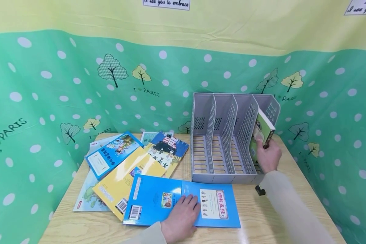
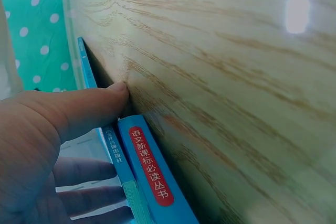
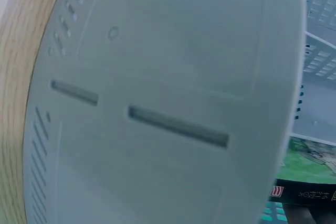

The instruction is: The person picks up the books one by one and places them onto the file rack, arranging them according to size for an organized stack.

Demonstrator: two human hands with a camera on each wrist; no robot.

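Note:
A grey file organizer [image 1: 201,178] with several upright compartments stands at the table's right. My right hand [image 1: 269,156] grips a green book [image 1: 265,125] with a dark spine by its near edge, partly inside the rightmost compartment. In the right wrist view the organizer's side panel [image 3: 184,66] covers most of the picture, and part of the green book [image 3: 310,166] shows at the right. My left hand [image 1: 182,217] rests on blue books [image 1: 213,220] at the table's front. Its thumb lies at the book edge in the left wrist view, near a blue spine [image 2: 152,166].
Left of the organizer lies a loose pile: a yellow book [image 1: 122,169], a blue picture-cover book [image 1: 114,154], a dark-blue illustrated book [image 1: 170,145] and a pale green one [image 1: 88,193]. A green dotted curtain [image 1: 158,112] hangs behind and at both sides of the wooden table [image 1: 250,213].

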